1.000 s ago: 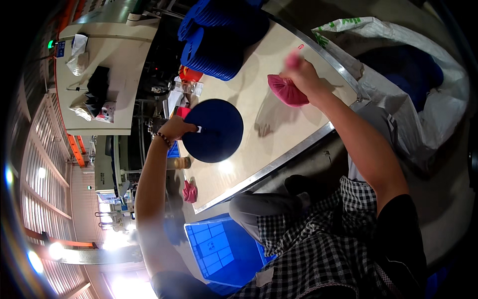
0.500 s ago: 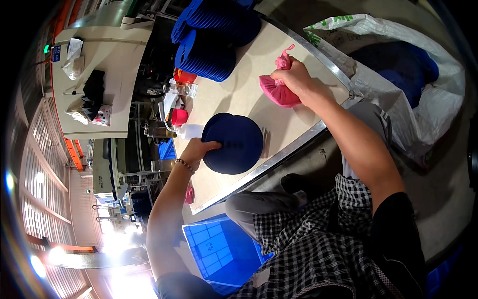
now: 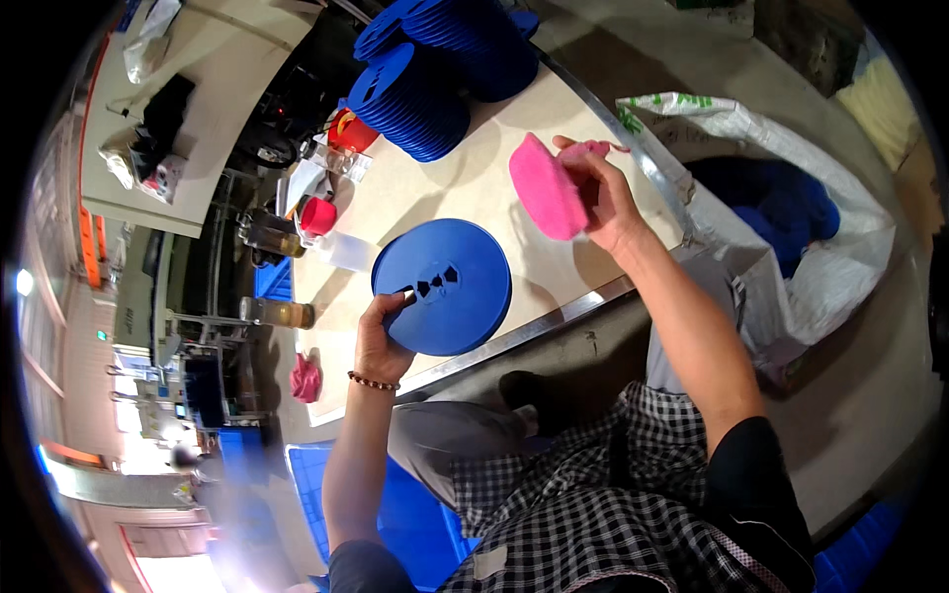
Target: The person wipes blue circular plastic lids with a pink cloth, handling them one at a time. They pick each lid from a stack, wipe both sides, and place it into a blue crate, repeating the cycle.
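Observation:
My left hand (image 3: 384, 338) grips a round blue plastic disc (image 3: 450, 321) by its near left rim, with the thumb at the small cutouts in its middle. The disc is held over the pale table (image 3: 470, 188), its broad face turned up. In my right hand (image 3: 605, 203) is a pink cloth pad (image 3: 544, 188), bunched at the end inside my fingers. Its flat pink face is turned toward the disc, and the two are apart. Beyond my hands stand a shorter stack of blue discs (image 3: 413, 114) and a taller stack (image 3: 484, 49).
A red cup (image 3: 317, 215), a whitish plastic bottle (image 3: 346, 250) and a jar (image 3: 287, 313) are at the table's left. A pink cloth (image 3: 305, 379) lies on the near left corner. On the right stands a white woven sack (image 3: 835, 282) holding blue things; a blue crate (image 3: 395, 494) sits below.
The disc has tilted so its face and cutouts now show brightly. The pink pad has swung from hanging below my right hand to facing the disc. The whole view has shifted a little.

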Motion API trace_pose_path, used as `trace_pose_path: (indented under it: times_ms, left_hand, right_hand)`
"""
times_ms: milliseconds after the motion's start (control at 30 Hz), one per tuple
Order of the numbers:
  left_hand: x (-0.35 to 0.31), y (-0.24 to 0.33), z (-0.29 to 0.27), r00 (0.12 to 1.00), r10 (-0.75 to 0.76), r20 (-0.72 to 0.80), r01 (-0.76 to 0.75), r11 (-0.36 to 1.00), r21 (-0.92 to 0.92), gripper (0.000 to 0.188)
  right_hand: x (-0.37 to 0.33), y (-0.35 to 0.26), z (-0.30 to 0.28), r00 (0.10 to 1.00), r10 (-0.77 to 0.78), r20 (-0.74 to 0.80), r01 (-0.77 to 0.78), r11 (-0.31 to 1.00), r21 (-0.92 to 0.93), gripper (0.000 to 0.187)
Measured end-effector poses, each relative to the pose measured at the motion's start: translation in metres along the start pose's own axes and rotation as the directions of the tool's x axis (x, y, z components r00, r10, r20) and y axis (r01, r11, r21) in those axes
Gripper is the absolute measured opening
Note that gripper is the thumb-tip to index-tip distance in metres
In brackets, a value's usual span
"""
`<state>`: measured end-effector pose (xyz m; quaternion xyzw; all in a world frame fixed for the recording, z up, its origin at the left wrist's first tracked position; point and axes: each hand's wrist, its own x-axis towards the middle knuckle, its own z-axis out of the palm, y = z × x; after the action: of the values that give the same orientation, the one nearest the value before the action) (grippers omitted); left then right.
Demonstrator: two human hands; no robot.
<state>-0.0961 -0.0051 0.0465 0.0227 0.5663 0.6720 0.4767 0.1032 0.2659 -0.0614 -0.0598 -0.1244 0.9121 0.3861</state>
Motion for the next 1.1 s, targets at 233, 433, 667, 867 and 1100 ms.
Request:
trace_pose_path:
  times_ms: [233, 433, 667, 867, 1100]
  left_hand:
    - [0.053, -0.094, -0.001, 0.943, 0.254, 0.215, -0.162, 0.915, -0.371, 0.017]
    - [0.024, -0.103, 0.038, 0.943, 0.237, 0.233, -0.098, 0.869, -0.484, 0.05]
    - [0.014, -0.105, 0.042, 0.909, 0.135, 0.395, 0.076, 0.877, -0.475, 0.032]
    - [0.008, -0.109, 0.044, 0.839, 0.186, 0.512, 0.077, 0.89, -0.45, 0.024]
    - [0.018, -0.128, 0.033, 0.795, 0.24, 0.558, 0.02, 0.908, -0.419, 0.04]
  right_hand:
    - [-0.014, 0.011, 0.0, 0.996, -0.064, -0.063, 0.061, 0.997, -0.041, 0.048]
    - [-0.018, -0.001, -0.004, 0.971, -0.232, 0.054, 0.237, 0.927, -0.291, 0.046]
    - [-0.046, -0.001, 0.031, 0.924, -0.292, 0.248, 0.375, 0.822, -0.429, 0.064]
    - [-0.054, -0.001, 0.045, 0.822, -0.419, 0.386, 0.568, 0.66, -0.492, 0.054]
    - [-0.057, -0.012, 0.045, 0.832, -0.396, 0.389, 0.553, 0.652, -0.519, 0.051]
